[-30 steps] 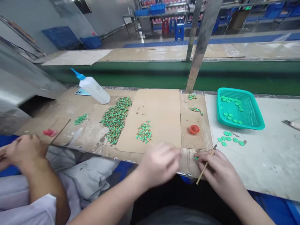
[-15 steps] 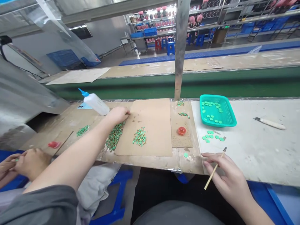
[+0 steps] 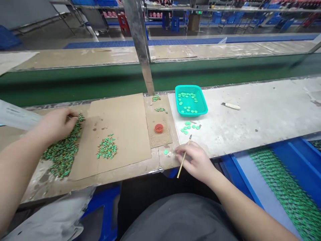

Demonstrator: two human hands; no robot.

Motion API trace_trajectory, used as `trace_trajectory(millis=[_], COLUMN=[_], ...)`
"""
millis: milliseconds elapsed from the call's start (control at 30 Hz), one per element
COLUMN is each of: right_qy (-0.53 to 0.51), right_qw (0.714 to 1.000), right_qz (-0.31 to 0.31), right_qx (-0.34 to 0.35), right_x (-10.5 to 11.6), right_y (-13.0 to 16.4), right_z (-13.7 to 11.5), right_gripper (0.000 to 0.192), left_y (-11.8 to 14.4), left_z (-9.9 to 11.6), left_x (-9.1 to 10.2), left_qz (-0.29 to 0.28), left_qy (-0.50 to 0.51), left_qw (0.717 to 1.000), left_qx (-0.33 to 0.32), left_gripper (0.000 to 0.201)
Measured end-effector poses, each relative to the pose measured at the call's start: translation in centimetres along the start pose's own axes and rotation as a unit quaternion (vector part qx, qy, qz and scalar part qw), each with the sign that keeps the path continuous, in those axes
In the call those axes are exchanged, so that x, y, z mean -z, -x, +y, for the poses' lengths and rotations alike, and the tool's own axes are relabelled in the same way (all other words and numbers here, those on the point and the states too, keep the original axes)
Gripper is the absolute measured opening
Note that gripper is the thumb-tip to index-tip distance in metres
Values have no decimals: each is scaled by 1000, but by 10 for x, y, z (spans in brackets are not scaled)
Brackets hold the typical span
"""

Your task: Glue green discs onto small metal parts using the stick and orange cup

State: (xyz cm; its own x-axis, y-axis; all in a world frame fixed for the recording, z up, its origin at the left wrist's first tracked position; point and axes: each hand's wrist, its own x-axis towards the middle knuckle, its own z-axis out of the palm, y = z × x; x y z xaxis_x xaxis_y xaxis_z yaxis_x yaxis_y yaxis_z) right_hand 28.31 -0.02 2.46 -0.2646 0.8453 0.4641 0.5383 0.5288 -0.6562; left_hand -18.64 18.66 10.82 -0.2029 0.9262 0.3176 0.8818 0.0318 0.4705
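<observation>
"Green-and-gold pieces (image 3: 62, 155) lie heaped well left of the red cup (image 3: 158, 128), I report from my remote post, watching the head view."

"And the left hand (image 3: 59, 124)?"

"I see it over the heap's far end, left of the cup, fingers curled; I cannot tell whether the tips meet or pinch a piece."

"The right hand (image 3: 197, 162)?"

"To the cup's right and nearer the person, fingers clamped on a thin brush (image 3: 184, 158), dark tip pointing away. A green disc (image 3: 166, 152) lies near the fingertips, on the cup's near side."

"Around the cup?"

"To its left, a smaller pile (image 3: 107, 148) of pieces on a cardboard sheet (image 3: 127, 124); to its right, loose discs (image 3: 188, 127) and, farther back, a teal basket (image 3: 193, 114) holding more discs."
</observation>
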Motion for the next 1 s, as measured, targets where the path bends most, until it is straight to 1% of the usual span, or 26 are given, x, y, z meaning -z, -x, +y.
trace_trajectory(millis=[100,167,200,267,367,433,500,567,633,667,733,800,833,867,933,1000], right_qy=[-21,-35,-42,-52,-57,-58,-59,-60,-58,-57,-63,-89,-110,-130,-158,-175], right_qw=[1000,999,999,998,998,998,998,997,997,997,996,993,990,987,984,983], right_qz=[-16,-17,-15,-15,-20,-24,-26,-33,-42,-46,-52,-61,-65,-64,-46,-1], right_qx=[8,5,1,-10,-17,-17,-19,-24,-32,-37,-46,-55,-61,-64,-63,-54], right_x=[-9,-13,-14,-16,-17,-16,-15,-15,-14,-13,-9,-2,2,5,10,12], right_y=[-6,-8,-9,-9,-9,-9,-10,-11,-11,-11,-11,-10,-10,-10,-9,-8], right_z=[1,3,4,7,11,13,13,13,13,13,12,11,10,10,10,11], right_gripper=[4,3,3,3,3,3,4,4,6,10,25,42,46,46,39,30], left_y=[30,61,79,118,166,186,197,204,209,212,218,223,225,227,228,229], left_z=[19,35,44,62,86,98,108,116,124,128,137,144,146,148,151,153], left_x=[5,2,-2,-14,-33,-42,-48,-52,-57,-60,-68,-77,-81,-85,-92,-97], left_qz=[7,5,-14,-67,-132,-151,-160,-165,-169,-171,-173,-172,-170,-168,-165,-159], left_qy=[49,127,179,282,378,413,434,425,385,359,320,296,285,275,258,251], left_qw=[997,989,981,954,912,893,881,885,904,915,931,939,943,946,951,952], left_qx=[58,78,79,79,86,95,101,98,78,63,34,7,-7,-23,-53,-73], left_gripper=[79,75,73,73,63,55,47,40,34,31,26,24,23,22,21,19])
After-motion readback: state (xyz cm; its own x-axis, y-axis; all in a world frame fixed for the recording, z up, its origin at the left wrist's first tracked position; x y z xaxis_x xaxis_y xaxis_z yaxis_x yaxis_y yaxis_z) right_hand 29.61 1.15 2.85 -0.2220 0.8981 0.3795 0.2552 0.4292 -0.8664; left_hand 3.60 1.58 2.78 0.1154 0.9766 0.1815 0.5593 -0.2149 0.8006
